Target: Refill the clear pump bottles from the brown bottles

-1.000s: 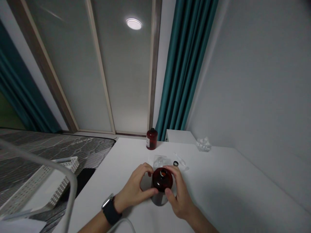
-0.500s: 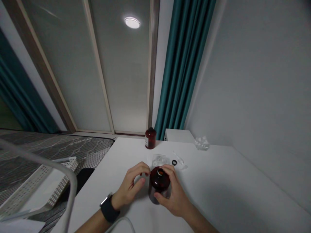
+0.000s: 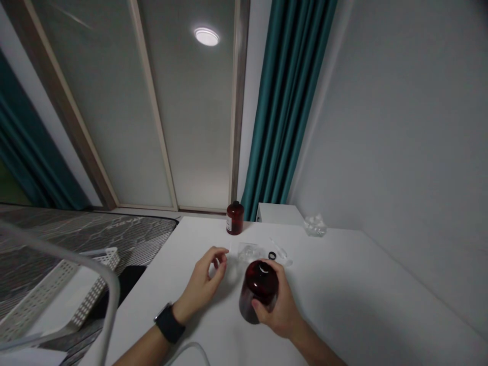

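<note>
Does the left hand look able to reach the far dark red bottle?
Likely yes, by stretching: the left hand looks empty, and nothing visible blocks its way to the far dark red bottle.

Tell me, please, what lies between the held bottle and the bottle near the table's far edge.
The head view shows clear plastic between the held bottle and the far bottle, with a black ring to the plastic's right.

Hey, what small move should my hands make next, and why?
I'd probably bring the left hand in to steady the near bottle. Only the right hand grips it, and it seems to lean a little, while the left hand holds nothing and hangs close beside it, fingers curled.
</note>
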### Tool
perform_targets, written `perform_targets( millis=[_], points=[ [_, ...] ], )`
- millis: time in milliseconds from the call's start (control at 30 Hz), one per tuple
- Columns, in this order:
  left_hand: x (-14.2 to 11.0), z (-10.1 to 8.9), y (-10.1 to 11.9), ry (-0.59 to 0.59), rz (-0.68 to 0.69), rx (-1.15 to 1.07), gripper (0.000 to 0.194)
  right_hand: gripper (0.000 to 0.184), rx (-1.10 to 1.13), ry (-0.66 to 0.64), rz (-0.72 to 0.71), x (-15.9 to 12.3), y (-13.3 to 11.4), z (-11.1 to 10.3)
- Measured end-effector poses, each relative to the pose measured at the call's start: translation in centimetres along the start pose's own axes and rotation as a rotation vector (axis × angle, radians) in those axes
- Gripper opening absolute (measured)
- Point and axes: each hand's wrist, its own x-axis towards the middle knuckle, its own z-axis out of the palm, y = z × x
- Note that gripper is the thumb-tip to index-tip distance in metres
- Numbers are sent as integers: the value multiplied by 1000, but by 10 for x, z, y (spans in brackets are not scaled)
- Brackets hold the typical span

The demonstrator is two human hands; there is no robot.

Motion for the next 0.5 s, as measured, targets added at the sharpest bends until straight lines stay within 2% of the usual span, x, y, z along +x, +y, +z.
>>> perform_targets(
  millis=[67, 233, 400, 500],
  points=[
    [1, 5, -5, -43, -26, 26, 27, 63, -7, 40, 16, 2, 6, -6],
    [8, 18, -15, -166, -56, 58, 59, 61, -39, 106, 96, 4, 24, -21],
    [25, 27, -29, -267, -74, 44, 86, 60, -39, 92, 137, 9, 32, -30],
    [32, 34, -37, -296, -85, 43, 94, 59, -4, 84, 174, 12, 35, -32]
  ],
)
